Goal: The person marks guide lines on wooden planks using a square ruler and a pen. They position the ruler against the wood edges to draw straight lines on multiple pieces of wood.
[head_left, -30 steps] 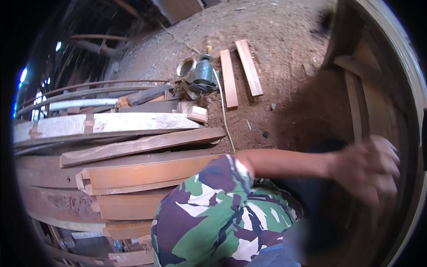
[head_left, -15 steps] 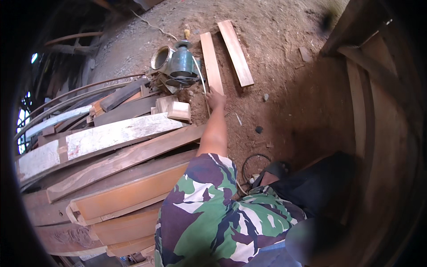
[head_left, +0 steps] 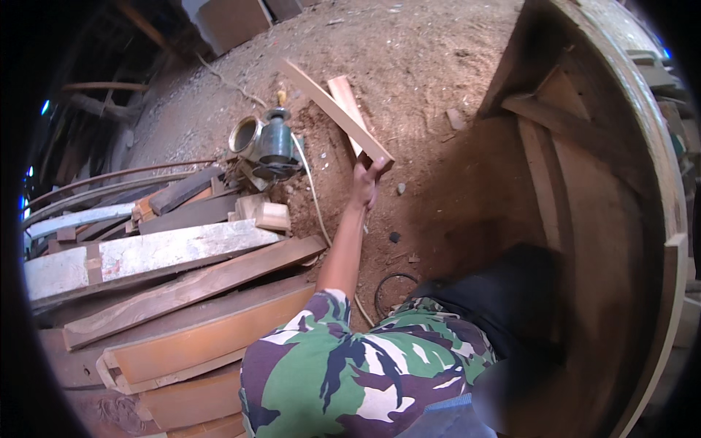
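Note:
My left hand (head_left: 364, 184) reaches out from a camouflage sleeve and grips the near end of a long pale wooden slat (head_left: 332, 107). The slat is tilted up off the dirt and points away to the upper left. A second, shorter slat (head_left: 342, 87) lies on the ground just behind it. My right hand is out of sight.
A dark metal vessel (head_left: 276, 142) and a round tin (head_left: 244, 135) stand left of the hand, with a thin cord (head_left: 310, 182) running past. Stacked planks (head_left: 182, 292) fill the left. A big curved wooden frame (head_left: 584, 190) rises on the right. A black wire loop (head_left: 381, 292) lies on the dirt.
My left hand left the curved frame on the right, swung to the slats on the ground, took hold of one and raised its end.

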`<state>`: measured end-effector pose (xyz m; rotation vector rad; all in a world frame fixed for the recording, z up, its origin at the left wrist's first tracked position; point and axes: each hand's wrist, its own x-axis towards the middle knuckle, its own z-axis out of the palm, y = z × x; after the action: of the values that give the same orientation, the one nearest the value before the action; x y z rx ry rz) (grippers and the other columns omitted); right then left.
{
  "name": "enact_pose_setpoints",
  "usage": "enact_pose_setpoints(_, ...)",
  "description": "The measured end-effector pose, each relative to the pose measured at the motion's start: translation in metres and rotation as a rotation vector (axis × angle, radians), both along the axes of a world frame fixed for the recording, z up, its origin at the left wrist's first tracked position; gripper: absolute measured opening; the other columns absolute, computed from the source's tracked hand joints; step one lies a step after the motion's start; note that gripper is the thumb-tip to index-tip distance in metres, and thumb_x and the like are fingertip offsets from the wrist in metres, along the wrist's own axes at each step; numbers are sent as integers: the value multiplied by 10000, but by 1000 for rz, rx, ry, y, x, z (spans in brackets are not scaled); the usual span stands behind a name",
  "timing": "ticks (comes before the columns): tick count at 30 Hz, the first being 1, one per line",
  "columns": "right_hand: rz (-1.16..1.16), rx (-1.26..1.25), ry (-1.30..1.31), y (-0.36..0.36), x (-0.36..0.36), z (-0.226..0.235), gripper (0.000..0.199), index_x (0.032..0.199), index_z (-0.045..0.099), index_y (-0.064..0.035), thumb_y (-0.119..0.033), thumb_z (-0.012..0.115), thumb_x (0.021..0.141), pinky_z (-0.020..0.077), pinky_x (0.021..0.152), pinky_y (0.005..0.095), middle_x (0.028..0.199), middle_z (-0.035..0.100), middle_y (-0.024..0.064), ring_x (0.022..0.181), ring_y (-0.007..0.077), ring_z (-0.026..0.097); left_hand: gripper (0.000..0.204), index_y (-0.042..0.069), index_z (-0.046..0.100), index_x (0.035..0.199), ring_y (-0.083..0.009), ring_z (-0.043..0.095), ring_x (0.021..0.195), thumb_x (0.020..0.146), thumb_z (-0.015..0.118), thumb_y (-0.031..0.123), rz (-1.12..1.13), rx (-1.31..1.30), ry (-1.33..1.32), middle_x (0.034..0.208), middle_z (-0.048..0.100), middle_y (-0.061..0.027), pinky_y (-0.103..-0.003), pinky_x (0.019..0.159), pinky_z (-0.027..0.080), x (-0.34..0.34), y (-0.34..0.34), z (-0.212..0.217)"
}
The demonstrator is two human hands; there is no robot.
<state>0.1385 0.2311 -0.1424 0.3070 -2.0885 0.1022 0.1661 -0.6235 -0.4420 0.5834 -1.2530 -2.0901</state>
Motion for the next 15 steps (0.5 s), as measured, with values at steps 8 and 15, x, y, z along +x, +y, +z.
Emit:
enact_pose_setpoints(8, 58, -18, 373, 66, 22, 39, 366, 1157, 647, 132, -126, 389, 1156, 621, 1027, 471, 1179, 757, 323, 1037, 405, 778, 763, 124, 392, 1568, -196, 629, 1181, 936, 819, 150, -204, 71, 323, 1261, 618, -69, -400, 1066, 532, -57, 70, 155)
enact_pose_setpoints(15, -31, -205, 570, 26, 56, 52, 316, 1151, 667, 148, -68, 439, 1118, 591, 1044, 457, 1129, 775, 312, 1064, 394, 770, 696, 31, 522, 1514, -139, 631, 1070, 964, 861, 292, -74, -394, 101, 1208, 647, -77, -323, 901, 562, -116, 127, 214)
